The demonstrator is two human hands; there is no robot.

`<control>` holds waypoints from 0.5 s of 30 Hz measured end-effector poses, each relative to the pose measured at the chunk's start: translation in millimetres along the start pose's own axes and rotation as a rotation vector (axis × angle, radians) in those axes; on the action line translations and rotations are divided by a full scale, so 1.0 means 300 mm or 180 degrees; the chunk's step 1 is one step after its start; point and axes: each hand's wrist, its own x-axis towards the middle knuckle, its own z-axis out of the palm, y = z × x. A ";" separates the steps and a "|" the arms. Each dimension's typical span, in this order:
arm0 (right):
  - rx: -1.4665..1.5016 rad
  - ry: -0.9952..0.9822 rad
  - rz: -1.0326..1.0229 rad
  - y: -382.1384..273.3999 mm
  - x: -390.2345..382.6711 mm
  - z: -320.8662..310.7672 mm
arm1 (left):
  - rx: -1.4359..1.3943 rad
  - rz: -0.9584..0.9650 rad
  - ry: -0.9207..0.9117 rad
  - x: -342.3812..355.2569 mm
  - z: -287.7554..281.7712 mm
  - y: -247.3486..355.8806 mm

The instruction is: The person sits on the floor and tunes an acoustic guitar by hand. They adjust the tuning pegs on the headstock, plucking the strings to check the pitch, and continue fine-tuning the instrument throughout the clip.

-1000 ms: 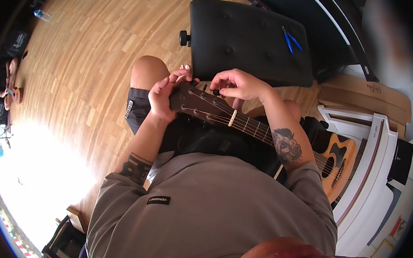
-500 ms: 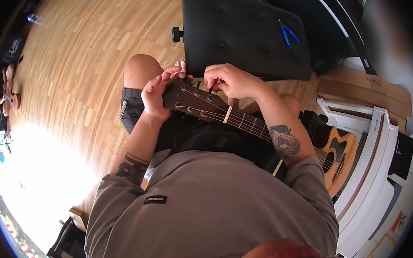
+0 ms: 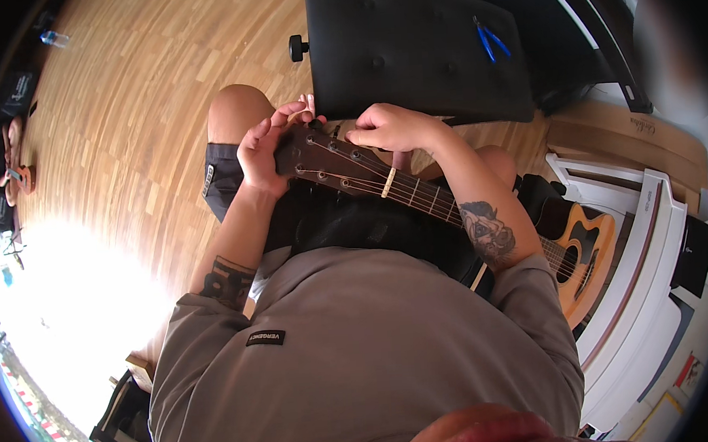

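An acoustic guitar (image 3: pixel 575 284) with a pale body lies across my lap, its dark headstock (image 3: pixel 311 160) pointing left and its neck running under my right forearm. My left hand (image 3: pixel 263 163) wraps the end of the headstock, thumb raised, fingers reaching over the far edge beside a black tuning peg (image 3: pixel 316 124). My right hand (image 3: pixel 397 128) is closed at the headstock's far edge near the nut (image 3: pixel 388 182), fingers curled around a tuning peg that the hand itself mostly hides. Strings run from the metal posts over the nut.
Ahead stands a black padded bench (image 3: pixel 408 51) with a side knob (image 3: pixel 298 48); blue-handled pliers (image 3: pixel 490 41) rest on it. A white keyboard-like piece of furniture (image 3: pixel 629 281) and a cardboard box (image 3: pixel 625 148) are at right. Another person with a small guitar (image 3: pixel 24 178) sits far left.
My right hand has turned slightly and its fingers have curled further over the peg, which was visible at the fingertips before. My left hand stays on the headstock. The view has tilted slightly.
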 end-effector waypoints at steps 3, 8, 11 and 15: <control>-0.0128 0.0108 -0.0259 0.012 -0.013 0.018 | 0.0055 0.0001 0.0083 -0.008 0.015 0.000; -0.0218 0.0133 -0.0764 0.006 -0.034 -0.008 | 0.0185 0.0118 0.0052 -0.010 -0.001 0.004; -0.0056 0.0105 -0.0699 0.022 -0.023 -0.020 | 0.0097 0.0051 -0.0089 0.015 -0.020 0.010; 0.0149 0.0101 -0.0834 0.033 -0.029 0.004 | 0.0126 -0.0019 0.0029 -0.001 -0.020 -0.001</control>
